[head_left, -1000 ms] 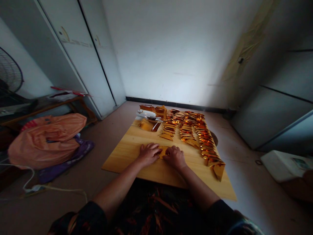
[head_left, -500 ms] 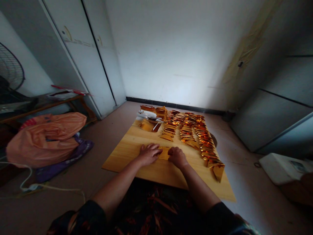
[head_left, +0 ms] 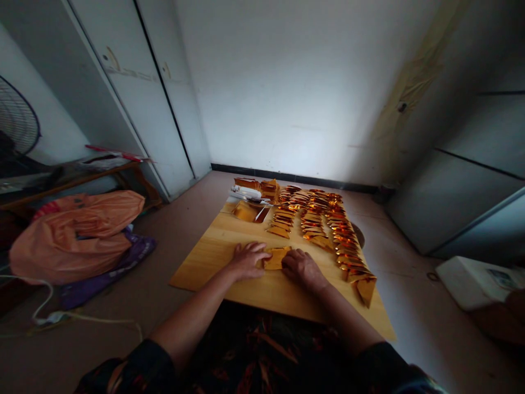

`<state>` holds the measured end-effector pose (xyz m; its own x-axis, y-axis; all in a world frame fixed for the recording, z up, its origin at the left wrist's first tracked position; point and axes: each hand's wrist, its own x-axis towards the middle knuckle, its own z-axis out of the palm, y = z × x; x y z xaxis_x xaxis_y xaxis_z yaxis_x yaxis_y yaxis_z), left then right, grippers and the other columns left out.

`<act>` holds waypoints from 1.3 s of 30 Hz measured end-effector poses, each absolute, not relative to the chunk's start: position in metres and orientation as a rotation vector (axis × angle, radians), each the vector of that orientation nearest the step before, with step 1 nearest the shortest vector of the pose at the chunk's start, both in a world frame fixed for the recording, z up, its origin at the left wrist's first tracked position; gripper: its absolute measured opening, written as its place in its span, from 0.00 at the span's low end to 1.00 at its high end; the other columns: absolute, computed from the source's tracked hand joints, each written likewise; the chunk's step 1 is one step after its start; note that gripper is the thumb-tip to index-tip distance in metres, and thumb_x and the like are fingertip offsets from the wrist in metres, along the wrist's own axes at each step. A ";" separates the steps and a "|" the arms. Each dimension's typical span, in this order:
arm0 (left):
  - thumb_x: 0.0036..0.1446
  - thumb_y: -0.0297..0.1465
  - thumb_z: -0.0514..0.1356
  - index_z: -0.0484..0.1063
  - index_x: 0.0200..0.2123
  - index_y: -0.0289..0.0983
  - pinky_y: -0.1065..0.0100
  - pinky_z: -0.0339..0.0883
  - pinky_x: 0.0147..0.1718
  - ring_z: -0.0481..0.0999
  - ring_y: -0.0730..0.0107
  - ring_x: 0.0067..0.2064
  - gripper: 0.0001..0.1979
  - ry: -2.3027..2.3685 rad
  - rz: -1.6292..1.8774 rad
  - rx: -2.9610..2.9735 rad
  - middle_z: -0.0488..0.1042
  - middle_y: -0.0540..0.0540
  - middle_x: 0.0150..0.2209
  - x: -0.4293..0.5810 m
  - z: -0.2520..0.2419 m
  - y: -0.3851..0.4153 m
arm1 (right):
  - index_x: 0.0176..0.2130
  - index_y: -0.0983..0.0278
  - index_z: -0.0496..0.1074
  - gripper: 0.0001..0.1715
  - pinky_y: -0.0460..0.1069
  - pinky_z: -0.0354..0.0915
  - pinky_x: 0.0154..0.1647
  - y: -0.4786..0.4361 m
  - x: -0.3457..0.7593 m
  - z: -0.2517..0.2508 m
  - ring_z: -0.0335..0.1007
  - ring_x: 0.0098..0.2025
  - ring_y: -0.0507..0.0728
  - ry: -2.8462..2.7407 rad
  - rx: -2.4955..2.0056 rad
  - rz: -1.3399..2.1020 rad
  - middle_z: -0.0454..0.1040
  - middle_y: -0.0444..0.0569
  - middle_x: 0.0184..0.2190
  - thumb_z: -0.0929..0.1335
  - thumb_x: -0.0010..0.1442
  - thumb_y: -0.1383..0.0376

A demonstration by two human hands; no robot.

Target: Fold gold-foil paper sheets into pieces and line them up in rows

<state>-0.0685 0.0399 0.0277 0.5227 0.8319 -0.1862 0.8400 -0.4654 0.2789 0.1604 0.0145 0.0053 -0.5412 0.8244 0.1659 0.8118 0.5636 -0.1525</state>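
A small gold foil paper (head_left: 275,257) lies on the wooden board (head_left: 213,260) in front of me. My left hand (head_left: 245,259) rests on the board with its fingers curled onto the paper's left edge. My right hand (head_left: 301,267) presses the paper's right side, fingers bent over it. Beyond the hands, rows of folded gold foil pieces (head_left: 324,224) run along the board toward its far end and down its right side.
A stack of gold sheets with a white packet (head_left: 250,192) sits at the board's far left corner. An orange plastic bag (head_left: 77,232) lies on the floor at left by a low table, with a fan (head_left: 16,123) behind. A white box (head_left: 471,282) stands at right.
My right hand has slid a little back toward me along the paper. More of the gold paper now shows between the two hands. The left hand has hardly moved.
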 end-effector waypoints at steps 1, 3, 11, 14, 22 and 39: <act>0.50 0.39 0.61 0.66 0.55 0.54 0.41 0.47 0.57 0.53 0.50 0.65 0.26 1.376 -0.042 2.428 0.55 0.49 0.66 -0.069 0.028 0.041 | 0.39 0.61 0.73 0.08 0.48 0.56 0.41 0.016 0.161 0.006 0.63 0.42 0.56 -2.604 -1.355 0.053 0.71 0.49 0.39 0.65 0.63 0.62; 0.50 0.43 0.62 0.67 0.54 0.53 0.41 0.47 0.57 0.54 0.49 0.64 0.26 1.364 -0.032 2.426 0.56 0.48 0.65 -0.069 0.027 0.041 | 0.39 0.61 0.73 0.08 0.48 0.55 0.41 0.017 0.161 0.008 0.63 0.42 0.56 -2.638 -1.324 0.007 0.71 0.49 0.39 0.64 0.64 0.62; 0.44 0.48 0.67 0.72 0.47 0.48 0.39 0.39 0.59 0.56 0.49 0.62 0.25 1.441 0.204 2.571 0.63 0.45 0.60 -0.060 0.018 0.033 | 0.37 0.61 0.72 0.11 0.49 0.52 0.39 0.019 0.163 0.010 0.63 0.39 0.55 -2.705 -1.204 -0.135 0.72 0.48 0.35 0.61 0.67 0.63; 0.50 0.42 0.64 0.74 0.42 0.46 0.41 0.38 0.59 0.56 0.51 0.62 0.15 1.409 0.287 2.668 0.64 0.47 0.59 -0.056 0.019 0.030 | 0.36 0.62 0.71 0.12 0.49 0.52 0.39 0.020 0.164 0.010 0.63 0.37 0.54 -2.741 -1.130 -0.205 0.72 0.48 0.34 0.60 0.67 0.66; 0.58 0.27 0.54 0.76 0.35 0.39 0.59 0.61 0.47 0.67 0.61 0.45 0.10 1.435 0.403 2.658 0.73 0.43 0.37 -0.046 0.018 0.026 | 0.34 0.64 0.70 0.13 0.48 0.55 0.37 0.030 0.155 0.001 0.64 0.35 0.54 -2.670 -1.297 -0.144 0.72 0.48 0.32 0.60 0.67 0.66; 0.58 0.26 0.53 0.73 0.47 0.39 0.68 0.65 0.47 0.75 0.68 0.47 0.15 1.789 0.583 2.069 0.78 0.46 0.46 -0.039 0.003 0.041 | 0.38 0.63 0.72 0.13 0.46 0.57 0.36 0.043 0.142 -0.006 0.71 0.37 0.54 -2.227 -1.749 0.116 0.77 0.48 0.35 0.60 0.66 0.64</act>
<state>-0.0393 0.0405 0.0035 0.1210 0.9892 0.0826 0.8483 -0.1462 0.5090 0.1425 0.0433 -0.0055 -0.2096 0.9594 0.1885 0.9347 0.2532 -0.2495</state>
